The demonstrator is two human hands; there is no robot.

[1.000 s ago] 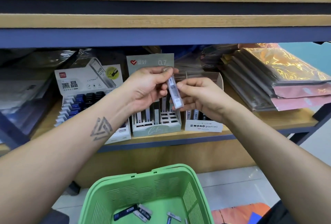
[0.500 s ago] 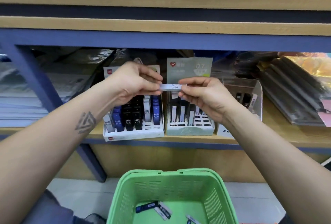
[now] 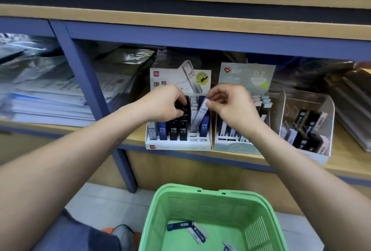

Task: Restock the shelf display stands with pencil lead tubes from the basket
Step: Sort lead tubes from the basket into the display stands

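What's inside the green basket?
A few lead tubes lie loose on the floor of the basket, one dark blue, others pale. The picture's bottom edge cuts off the rest, so more may be there.

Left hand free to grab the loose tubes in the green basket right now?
Probably not yet: the left hand is up on the black tubes in the white display stand; the green basket itself sits open below.

I see left hand [image 3: 166,104] covering black tubes [image 3: 185,108] | basket [image 3: 267,206] cut off below | left stacks [image 3: 40,94] blurred | top labels unreadable
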